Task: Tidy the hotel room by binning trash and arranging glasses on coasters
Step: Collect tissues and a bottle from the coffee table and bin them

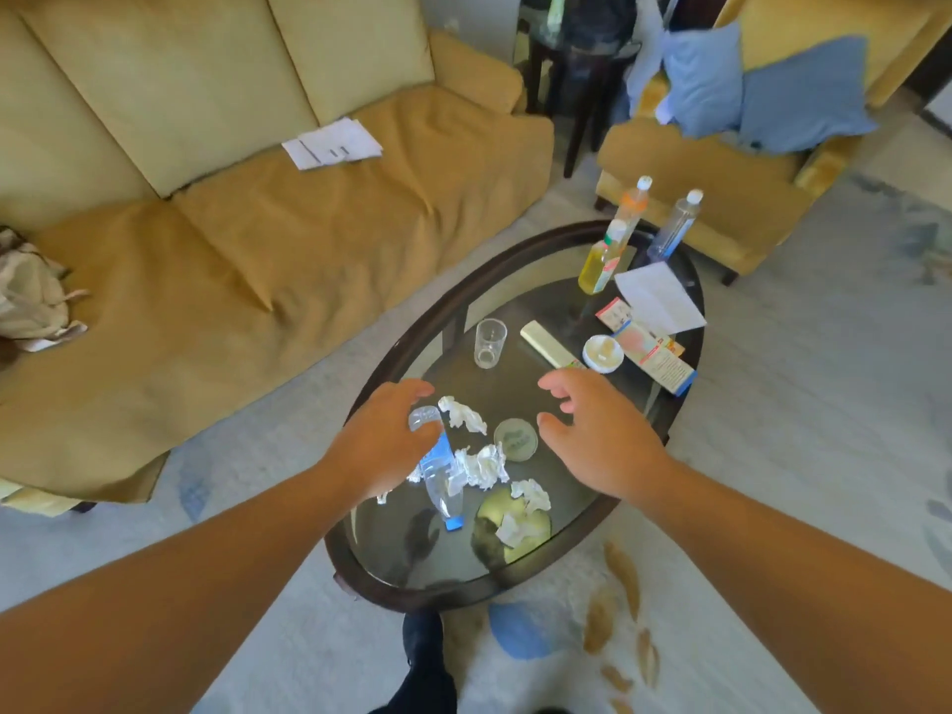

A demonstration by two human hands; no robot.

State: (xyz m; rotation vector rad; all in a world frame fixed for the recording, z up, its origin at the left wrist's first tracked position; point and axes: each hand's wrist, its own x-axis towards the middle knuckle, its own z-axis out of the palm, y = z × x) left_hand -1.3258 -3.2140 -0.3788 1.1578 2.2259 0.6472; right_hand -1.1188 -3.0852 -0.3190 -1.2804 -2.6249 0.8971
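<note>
An oval glass coffee table [541, 564] carries the clutter. An empty plastic bottle [440, 474] with a blue cap lies on its side; my left hand [384, 445] curls over its upper end, fingers spread around it. Several crumpled tissues lie close by: one [463, 414] beside my left fingers, one [484, 466] against the bottle, one [530, 494] on a yellow-green coaster [533, 533]. A round green coaster [515, 439] sits between my hands. My right hand [587, 430] hovers open just right of it. A clear drinking glass [489, 343] stands upright beyond.
Farther along the table lie a white remote [548, 345], a small white lid [602, 354], boxes [657, 355], a paper sheet [659, 296] and three upright bottles [602, 257]. A yellow sofa [232, 239] stands left, an armchair [711, 198] at the back right.
</note>
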